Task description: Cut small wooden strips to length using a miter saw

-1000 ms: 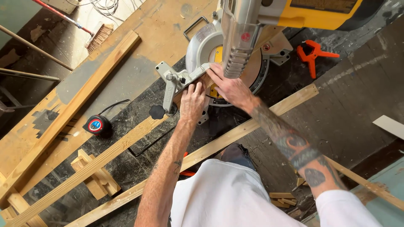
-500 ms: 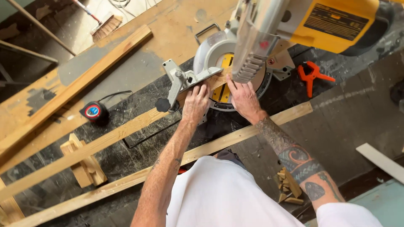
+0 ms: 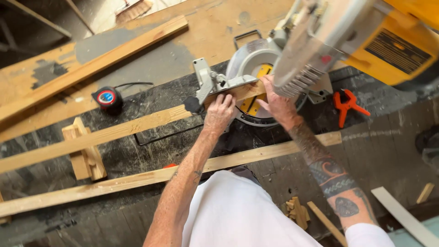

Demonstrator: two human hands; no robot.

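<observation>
Both hands are staying pressed on the long pale wooden strip [image 3: 137,126] lying across the yellow mitre saw's round grey base [image 3: 256,64], left hand [image 3: 219,112] flat beside the fence, right hand [image 3: 279,105] now sitting closer under the raised blade guard

Down below, a dark, scuffed floor [image 3: 388,151] dusted with pale sawdust spreads across the lower part of the view. Above it lies a worn tan plywood sheet [image 3: 215,27], patched with grey where the surface is rubbed through. A long pale timber batten [image 3: 91,68] runs slantwise over the plywood. A black-and-red round tape measure [image 3: 107,98] sits at the plywood's edge, and an orange spring clamp [image 3: 347,105] lies on the dark floor to the right. Small stacked wooden offcuts [image 3: 84,153] rest at left. Soft, even daylight falls over everything; a white flat strip [image 3: 402,215] lies at lower right.
</observation>
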